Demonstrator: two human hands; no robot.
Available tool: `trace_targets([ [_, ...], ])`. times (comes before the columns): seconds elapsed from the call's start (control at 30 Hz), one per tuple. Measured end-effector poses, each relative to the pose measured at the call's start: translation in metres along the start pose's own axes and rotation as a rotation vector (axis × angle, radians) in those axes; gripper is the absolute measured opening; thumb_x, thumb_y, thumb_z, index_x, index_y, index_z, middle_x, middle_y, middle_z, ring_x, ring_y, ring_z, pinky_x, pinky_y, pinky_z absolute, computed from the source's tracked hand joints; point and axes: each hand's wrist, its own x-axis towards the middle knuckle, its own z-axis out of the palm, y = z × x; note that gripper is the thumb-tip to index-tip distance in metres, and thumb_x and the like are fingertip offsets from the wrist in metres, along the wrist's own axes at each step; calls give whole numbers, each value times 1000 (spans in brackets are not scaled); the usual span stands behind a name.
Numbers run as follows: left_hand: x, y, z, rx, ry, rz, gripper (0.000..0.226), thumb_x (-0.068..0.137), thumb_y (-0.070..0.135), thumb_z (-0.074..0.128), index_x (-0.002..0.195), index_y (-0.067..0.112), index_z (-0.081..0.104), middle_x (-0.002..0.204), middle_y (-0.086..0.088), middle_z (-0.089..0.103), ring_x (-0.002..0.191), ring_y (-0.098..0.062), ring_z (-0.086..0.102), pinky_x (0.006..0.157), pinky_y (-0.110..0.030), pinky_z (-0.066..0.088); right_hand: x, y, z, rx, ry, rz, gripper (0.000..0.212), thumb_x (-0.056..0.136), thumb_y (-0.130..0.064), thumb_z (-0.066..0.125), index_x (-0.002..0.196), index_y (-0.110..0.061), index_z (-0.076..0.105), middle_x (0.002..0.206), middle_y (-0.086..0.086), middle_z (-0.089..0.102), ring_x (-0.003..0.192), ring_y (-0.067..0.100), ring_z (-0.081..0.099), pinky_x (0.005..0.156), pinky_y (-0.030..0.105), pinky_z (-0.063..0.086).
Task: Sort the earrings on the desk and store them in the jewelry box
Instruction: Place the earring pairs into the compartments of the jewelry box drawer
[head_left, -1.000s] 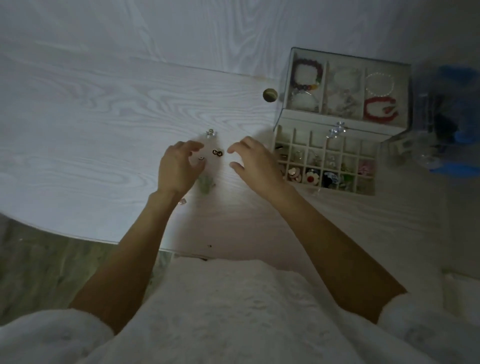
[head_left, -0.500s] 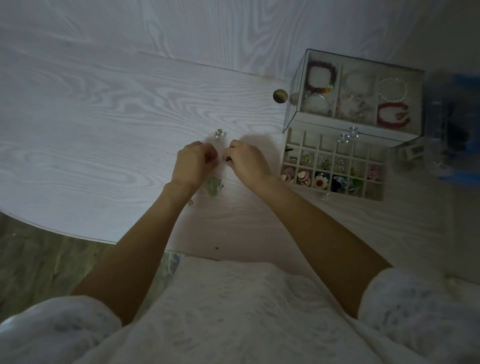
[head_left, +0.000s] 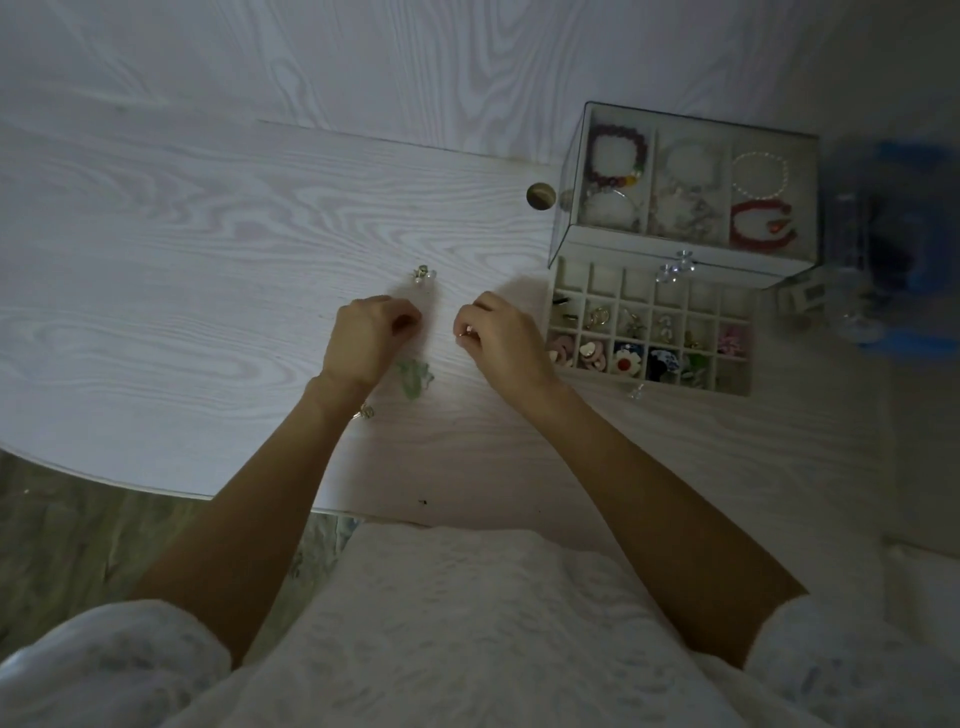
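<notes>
Looking down past a white lacy lap (head_left: 467, 623), both bare forearms reach forward onto the pale wood-grain desk (head_left: 182, 260), converging toward the middle. Left hand (head_left: 366, 340) is curled into a loose fist, knuckles up, fingertips tucked in; can't tell what, if anything, it's got in there. Right hand (head_left: 501, 343) is curled too, fingertips pinched together on something tiny and shiny, too small to make out properly. Loose bits on the desk: a small earring (head_left: 366, 413) just beside the left wrist, a pale green piece (head_left: 414, 379) lying between the two hands and a bit nearer me, and a pearl-ish earring (head_left: 423, 274) just past the left knuckles. Honestly they're all too small and dim to say which way any of them points. Right next to the right hand is the jewelry box (head_left: 566, 249). Its lower drawer (head_left: 652, 332) is pulled out toward me, a grid of little square cells. The near rows hold earrings, like pink rounds, a white flower, a blue one, some green, a pink cluster at the right end, and gold hoops in the row behind. The far row looks mostly bare. Two clear knobs sit on the box front above it. Up top under glass are three long sections with bracelets: a dark beaded one on the left, pale ones in the middle, a pearl strand and a red one on the right. A round brass-looking thing (head_left: 541, 196) sits in the desk just left of the box. Blurry blue stuff (head_left: 904, 244) on the far right.
</notes>
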Motion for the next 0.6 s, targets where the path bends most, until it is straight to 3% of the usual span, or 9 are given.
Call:
trace_targets([
  [0.2, 3, 0, 2, 35, 21, 28, 9, 80, 12, 65, 86, 9, 71, 78, -12, 72, 67, -30, 67, 62, -36, 52, -22, 38, -49, 170, 337, 233, 2, 81, -7, 67, 83, -9, 67, 82, 4, 65, 70, 9, 57, 65, 8, 43],
  [0.3, 8, 9, 5, 7, 5, 48, 9, 81, 14, 66, 87, 10, 70, 80, -12, 72, 68, -30, 66, 64, -36, 53, -28, 66, -65, 137, 406, 357, 5, 82, -6, 66, 87, -6, 67, 84, 9, 68, 75, 13, 61, 71, 15, 49],
  [0.4, 16, 28, 10, -82, 30, 46, 8, 80, 16, 66, 87, 12, 70, 81, -6, 73, 70, -23, 68, 67, -36, 55, -26, 78, -70, 53, 431, 329, 3, 81, -3, 65, 84, -4, 66, 83, 11, 68, 76, 19, 62, 69, 25, 51],
  [0.53, 28, 63, 15, -204, 54, 85, 8, 81, 17, 65, 87, 14, 69, 78, -2, 73, 69, -16, 68, 67, -31, 56, -18, 82, -71, -248, 404, 263, 8, 84, -2, 57, 83, -3, 65, 81, 14, 67, 71, 26, 60, 63, 23, 34],
  [0.6, 37, 80, 15, -255, 52, 116, 7, 82, 17, 65, 87, 14, 69, 78, -2, 73, 69, -14, 68, 67, -29, 56, -15, 82, -71, -285, 418, 256, 10, 85, -2, 57, 86, -2, 67, 80, 15, 69, 71, 28, 63, 64, 22, 34],
])
